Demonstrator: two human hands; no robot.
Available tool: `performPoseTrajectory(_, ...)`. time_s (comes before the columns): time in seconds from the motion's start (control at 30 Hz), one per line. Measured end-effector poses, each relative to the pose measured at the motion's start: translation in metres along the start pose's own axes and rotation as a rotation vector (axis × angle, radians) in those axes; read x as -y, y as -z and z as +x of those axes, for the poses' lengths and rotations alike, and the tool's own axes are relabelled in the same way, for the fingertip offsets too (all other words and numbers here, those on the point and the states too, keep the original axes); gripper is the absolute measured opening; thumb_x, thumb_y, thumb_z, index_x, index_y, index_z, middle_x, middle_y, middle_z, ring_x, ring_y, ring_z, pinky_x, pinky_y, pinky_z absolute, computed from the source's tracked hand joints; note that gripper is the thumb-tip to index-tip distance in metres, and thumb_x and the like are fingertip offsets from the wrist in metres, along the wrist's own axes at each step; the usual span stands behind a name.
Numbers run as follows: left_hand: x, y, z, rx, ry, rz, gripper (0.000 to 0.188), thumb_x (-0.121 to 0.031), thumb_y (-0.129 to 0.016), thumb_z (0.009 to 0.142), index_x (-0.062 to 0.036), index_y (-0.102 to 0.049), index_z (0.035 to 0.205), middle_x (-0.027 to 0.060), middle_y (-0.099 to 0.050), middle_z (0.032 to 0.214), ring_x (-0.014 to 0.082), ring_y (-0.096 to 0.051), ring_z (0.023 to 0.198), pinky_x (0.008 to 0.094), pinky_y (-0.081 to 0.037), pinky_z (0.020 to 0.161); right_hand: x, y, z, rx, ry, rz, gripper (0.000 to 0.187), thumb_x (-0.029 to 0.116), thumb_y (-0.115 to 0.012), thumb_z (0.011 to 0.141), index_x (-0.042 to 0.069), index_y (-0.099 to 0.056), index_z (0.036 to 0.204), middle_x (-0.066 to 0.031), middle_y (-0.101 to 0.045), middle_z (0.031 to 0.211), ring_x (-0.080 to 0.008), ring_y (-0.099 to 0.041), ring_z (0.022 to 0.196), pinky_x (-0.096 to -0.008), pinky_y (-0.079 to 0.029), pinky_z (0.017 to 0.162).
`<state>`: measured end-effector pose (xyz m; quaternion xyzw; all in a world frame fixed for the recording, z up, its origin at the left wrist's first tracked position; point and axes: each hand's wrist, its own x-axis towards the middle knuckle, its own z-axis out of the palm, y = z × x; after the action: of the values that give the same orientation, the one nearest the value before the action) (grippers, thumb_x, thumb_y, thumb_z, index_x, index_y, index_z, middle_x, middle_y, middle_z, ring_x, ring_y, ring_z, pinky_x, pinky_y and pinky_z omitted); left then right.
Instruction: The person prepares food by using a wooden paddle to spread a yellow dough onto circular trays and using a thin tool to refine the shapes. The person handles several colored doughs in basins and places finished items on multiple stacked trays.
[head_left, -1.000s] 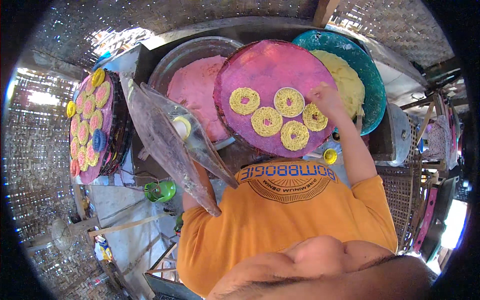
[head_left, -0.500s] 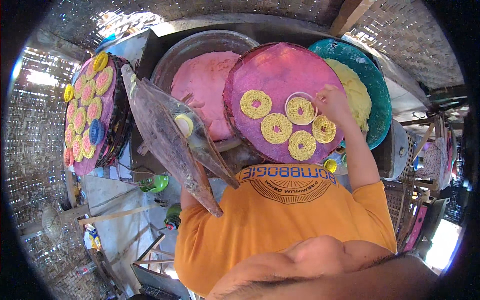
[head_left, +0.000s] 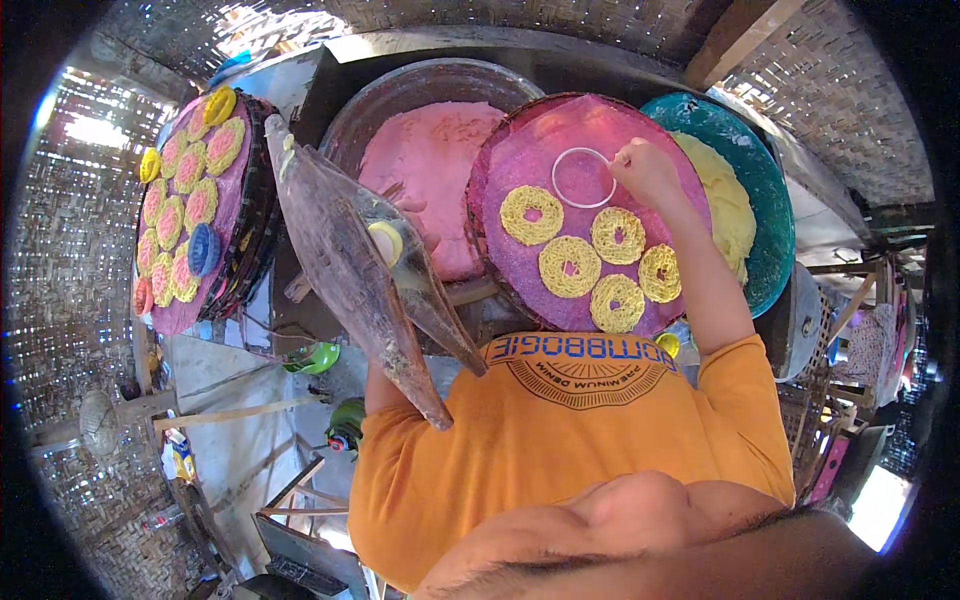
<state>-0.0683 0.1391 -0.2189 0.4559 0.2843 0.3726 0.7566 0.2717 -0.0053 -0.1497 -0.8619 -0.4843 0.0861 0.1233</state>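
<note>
A thin white ring (head_left: 584, 206) is over the far side of a round tray (head_left: 520, 155), its smooth hoop framing a patch of the speckled magenta covering. The right hand (head_left: 645, 172) pinches the ring's right edge, fingers curled in. Nearer the person are five lacy yellow rounds (head_left: 552, 262), looped like noodles, each with a hole at its middle.

To the left is a wooden tool (head_left: 345, 255) of two long, tapering pieces, scuffed and flecked with pale residue, a pale yellow cylinder (head_left: 386, 243) between them. The left hand (head_left: 412, 204) is mostly hidden behind it; its grip cannot be told. Beyond, soft, matte pink dough (head_left: 430, 140) fills a dull metal basin (head_left: 440, 68); lumpy yellow dough (head_left: 718, 190) sits in a teal basin (head_left: 775, 250) on the right. Woven walls (head_left: 85, 270) surround everything.
</note>
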Motion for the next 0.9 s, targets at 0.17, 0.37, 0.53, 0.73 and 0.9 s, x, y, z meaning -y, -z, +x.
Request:
performPoseTrajectory(0.17, -0.001, 0.0, -0.002, -0.007, -0.005, 0.004, 0.047, -0.014, -0.069, 0.068, -0.0019, -0.055, 0.11, 0.0144, -0.058, 0.108, 0.027, -0.053, 0.105, 0.04, -0.032, 0.098, -0.005, -0.006, 0.002, 0.046, 0.02, -0.029, 0.021, 0.027, -0.059, 0.073, 0.008, -0.066, 0.075, -0.0138, -0.059, 0.087, -0.0318, -0.059, 0.083, -0.0427, -0.047, 0.072)
performPoseTrajectory(0.37, -0.003, 0.002, -0.008, -0.019, -0.004, 0.026, 0.046, -0.015, -0.069, 0.067, -0.0021, -0.056, 0.11, 0.0145, -0.059, 0.107, 0.0273, -0.054, 0.104, 0.0402, -0.032, 0.098, -0.004, -0.005, -0.003, 0.084, -0.036, -0.01, 0.023, 0.03, -0.062, 0.074, 0.008, -0.066, 0.075, -0.0131, -0.059, 0.09, -0.032, -0.059, 0.084, -0.0429, -0.047, 0.073)
performPoseTrajectory(0.53, -0.005, -0.002, -0.008, -0.01, -0.012, 0.048, 0.046, -0.015, -0.069, 0.067, -0.0022, -0.056, 0.109, 0.0146, -0.059, 0.107, 0.0275, -0.054, 0.103, 0.0404, -0.032, 0.098, -0.005, -0.003, -0.007, 0.08, -0.022, -0.007, 0.024, 0.03, -0.062, 0.075, 0.006, -0.066, 0.077, -0.0133, -0.059, 0.09, -0.0321, -0.059, 0.084, -0.0429, -0.047, 0.073)
performPoseTrajectory(0.73, -0.018, -0.039, -0.01, 0.026, -0.16, 0.259, 0.045, -0.015, -0.069, 0.067, -0.0024, -0.057, 0.109, 0.0147, -0.059, 0.106, 0.0278, -0.055, 0.102, 0.0406, -0.032, 0.098, 0.009, 0.017, -0.027, -0.251, 0.166, -0.11, 0.029, 0.032, -0.064, 0.075, 0.006, -0.066, 0.089, -0.012, -0.058, 0.083, -0.0284, -0.059, 0.08, -0.0384, -0.046, 0.069)
performPoseTrajectory(0.9, -0.035, -0.107, 0.011, -0.01, -0.603, 0.775, 0.045, -0.015, -0.069, 0.067, -0.0026, -0.057, 0.108, 0.0147, -0.059, 0.106, 0.028, -0.055, 0.102, 0.0408, -0.032, 0.098, 0.056, 0.023, -0.088, 0.496, 0.318, 1.122, 0.065, 0.054, -0.041, 0.087, 0.006, -0.038, 0.131, -0.0127, -0.05, 0.121, -0.022, -0.048, 0.112, -0.0362, -0.039, 0.094)
